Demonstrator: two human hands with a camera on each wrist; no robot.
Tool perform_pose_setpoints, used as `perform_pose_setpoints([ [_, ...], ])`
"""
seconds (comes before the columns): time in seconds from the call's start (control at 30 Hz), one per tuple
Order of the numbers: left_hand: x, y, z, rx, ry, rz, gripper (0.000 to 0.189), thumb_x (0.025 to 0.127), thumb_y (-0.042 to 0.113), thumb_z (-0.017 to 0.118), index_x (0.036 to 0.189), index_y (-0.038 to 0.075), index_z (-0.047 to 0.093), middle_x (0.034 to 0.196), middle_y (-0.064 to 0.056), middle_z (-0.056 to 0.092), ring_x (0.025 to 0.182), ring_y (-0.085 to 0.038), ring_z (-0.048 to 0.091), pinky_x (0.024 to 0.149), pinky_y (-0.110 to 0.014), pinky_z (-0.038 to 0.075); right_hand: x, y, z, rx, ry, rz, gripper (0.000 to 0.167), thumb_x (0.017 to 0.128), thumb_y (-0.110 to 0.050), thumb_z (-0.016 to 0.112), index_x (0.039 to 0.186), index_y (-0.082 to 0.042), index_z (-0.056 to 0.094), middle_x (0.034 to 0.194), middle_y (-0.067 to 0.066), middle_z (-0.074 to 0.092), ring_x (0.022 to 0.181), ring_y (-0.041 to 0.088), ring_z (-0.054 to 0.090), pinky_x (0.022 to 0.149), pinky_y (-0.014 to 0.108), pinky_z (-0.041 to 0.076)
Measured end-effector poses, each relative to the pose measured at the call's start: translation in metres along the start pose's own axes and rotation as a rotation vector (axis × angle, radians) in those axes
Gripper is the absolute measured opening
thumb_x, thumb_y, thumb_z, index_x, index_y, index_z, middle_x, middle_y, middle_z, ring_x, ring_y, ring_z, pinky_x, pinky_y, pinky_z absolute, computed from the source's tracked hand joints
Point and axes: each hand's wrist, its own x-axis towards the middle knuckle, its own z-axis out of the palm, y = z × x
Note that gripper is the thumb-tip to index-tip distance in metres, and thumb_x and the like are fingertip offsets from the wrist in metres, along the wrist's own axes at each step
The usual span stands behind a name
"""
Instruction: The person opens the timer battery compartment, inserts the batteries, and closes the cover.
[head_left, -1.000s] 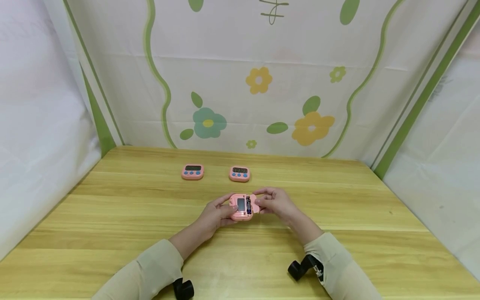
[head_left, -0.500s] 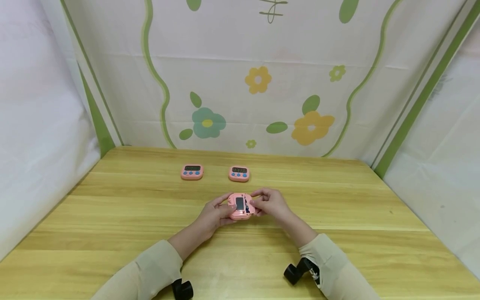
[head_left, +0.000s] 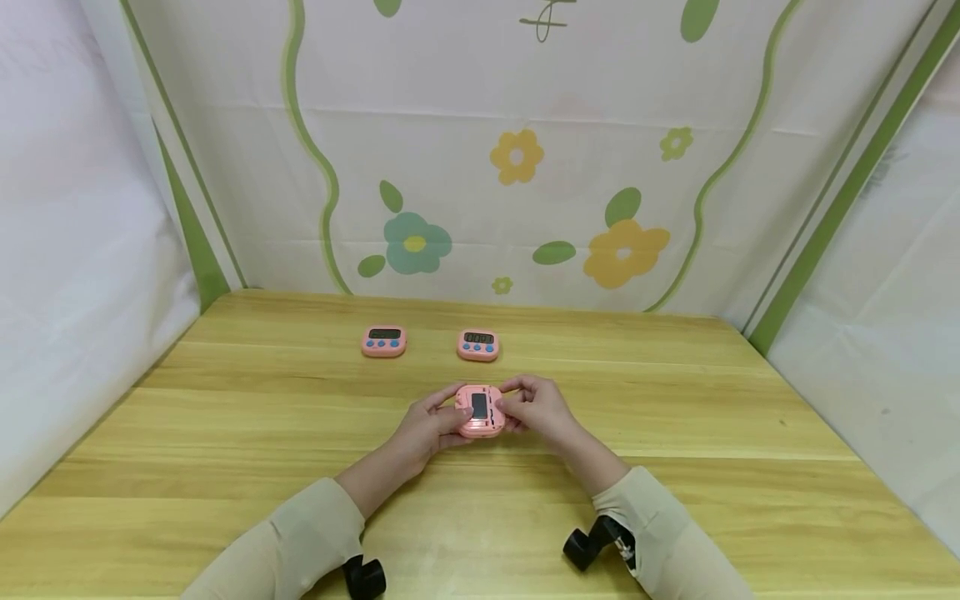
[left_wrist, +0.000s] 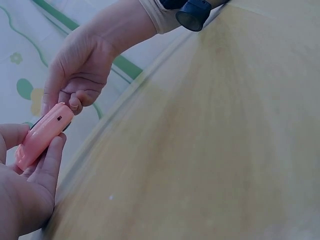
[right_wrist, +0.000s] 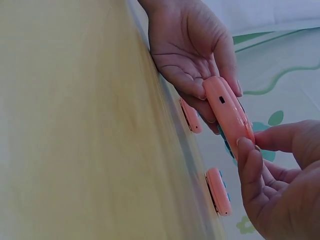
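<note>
A pink digital timer (head_left: 480,429) is held above the table with its back facing up, a dark rectangle in the middle of it. My left hand (head_left: 427,427) grips its left side, thumb on the back and fingers beneath. At the right side my right hand (head_left: 542,408) pinches the pink battery cover (head_left: 498,420), thumb on top, fingertips at the timer's edge. The cover lies over the battery slot, with a thin dark gap along its inner edge. In the right wrist view the timer's side (right_wrist: 227,112) shows a small dark slot between both hands.
Two more pink timers with blue buttons, a left one (head_left: 385,342) and a right one (head_left: 478,346), lie face up farther back on the wooden table (head_left: 675,400). Behind them hangs a white cloth (head_left: 450,83) with printed flowers; similar cloth flanks both sides.
The right hand has moved left with the battery cover, from beside the timer onto its back. The batteries seen a second ago are now covered. The left hand keeps its hold.
</note>
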Motion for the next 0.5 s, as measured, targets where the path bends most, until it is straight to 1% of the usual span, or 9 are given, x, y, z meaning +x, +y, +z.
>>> perform_pose_setpoints([
  [0.13, -0.0001, 0.0006, 0.0004, -0.003, 0.0, -0.006, 0.055, 0.082, 0.0, 0.055, 0.131, 0.001, 0.032, 0.095, -0.02, 0.057, 0.079, -0.024, 0.059, 0.074, -0.038, 0.048, 0.0006, 0.0024, -0.001, 0.018, -0.004, 0.026, 0.023, 0.077, -0.001, 0.06, 0.098, 0.005, 0.056, 0.063, 0.009, 0.054, 0.049, 0.015, 0.052, 0.044, 0.026, 0.046],
  [0.3, -0.0003, 0.0013, 0.001, -0.003, 0.009, -0.013, 0.054, 0.081, 0.0, 0.055, 0.131, 0.001, 0.033, 0.096, -0.021, 0.057, 0.079, -0.024, 0.059, 0.074, -0.038, 0.048, 0.0011, 0.0062, -0.0026, 0.074, -0.056, 0.082, 0.029, 0.08, -0.006, 0.058, 0.107, 0.003, 0.054, 0.071, 0.012, 0.059, 0.053, 0.016, 0.055, 0.048, 0.028, 0.049],
  [0.37, -0.0004, 0.0015, 0.0012, -0.004, 0.008, -0.015, 0.055, 0.081, 0.0, 0.055, 0.131, 0.002, 0.033, 0.098, -0.022, 0.056, 0.079, -0.024, 0.059, 0.074, -0.038, 0.048, 0.0012, 0.0077, -0.0032, 0.104, -0.082, 0.093, 0.032, 0.081, -0.007, 0.056, 0.112, 0.003, 0.052, 0.071, 0.013, 0.061, 0.051, 0.016, 0.056, 0.047, 0.027, 0.05],
  [0.5, -0.0007, 0.0017, 0.0011, 0.0, 0.01, -0.013, 0.055, 0.081, 0.001, 0.056, 0.131, 0.002, 0.033, 0.1, -0.022, 0.056, 0.079, -0.024, 0.059, 0.074, -0.038, 0.048, -0.0019, 0.0046, -0.0032, 0.14, -0.132, 0.081, 0.036, 0.083, -0.006, 0.054, 0.118, 0.003, 0.048, 0.064, 0.013, 0.06, 0.047, 0.015, 0.055, 0.045, 0.025, 0.049],
])
